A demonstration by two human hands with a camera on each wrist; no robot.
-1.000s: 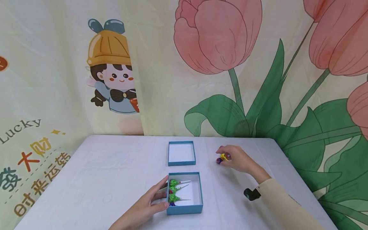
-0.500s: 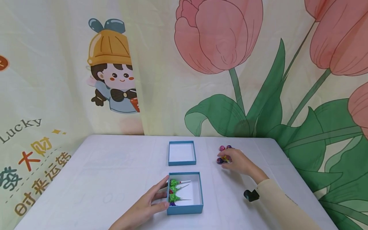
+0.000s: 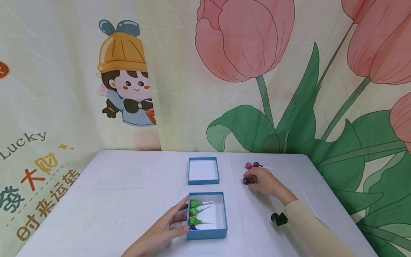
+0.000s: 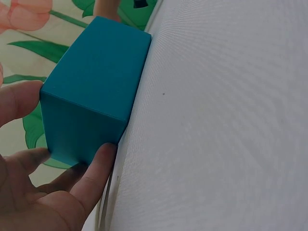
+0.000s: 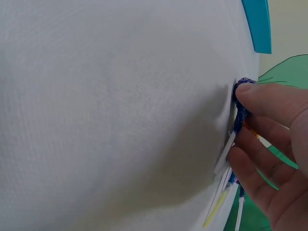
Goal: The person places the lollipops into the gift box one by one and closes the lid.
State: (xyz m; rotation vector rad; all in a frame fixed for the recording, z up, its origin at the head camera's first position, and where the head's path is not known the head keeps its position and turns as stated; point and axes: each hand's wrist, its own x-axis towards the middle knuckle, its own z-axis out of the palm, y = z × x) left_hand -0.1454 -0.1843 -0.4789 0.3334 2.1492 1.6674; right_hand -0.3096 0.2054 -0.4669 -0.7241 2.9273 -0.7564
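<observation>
My left hand (image 3: 163, 228) rests against the left wall of a blue box (image 3: 207, 234), its fairly straight fingertips touching that side. Inside, several green-wrapped lollipops (image 3: 194, 221) lie along the left wall with white sticks pointing right, beside red and purple wrappers. In the left wrist view, fingertips touch one face of the blue box (image 4: 91, 72). My right hand (image 3: 266, 182) pinches a dark purple-blue lollipop (image 3: 245, 181) at the table's right. In the right wrist view, the thumb lies on that lollipop's wrapped head (image 5: 240, 108); an orange wrapper shows behind the fingers.
A shallow blue lid (image 3: 203, 182), white inside, lies behind the box. Just beyond my right hand are a pink lollipop (image 3: 248, 165) and a purple lollipop (image 3: 256, 164). A white cloth covers the table (image 3: 135, 189); a printed curtain (image 3: 179, 107) hangs behind.
My right hand has shifted slightly down, uncovering the pink and purple lollipops behind it. The yellow wrapper seen by its fingers earlier is now hidden. My left hand and the box stay put.
</observation>
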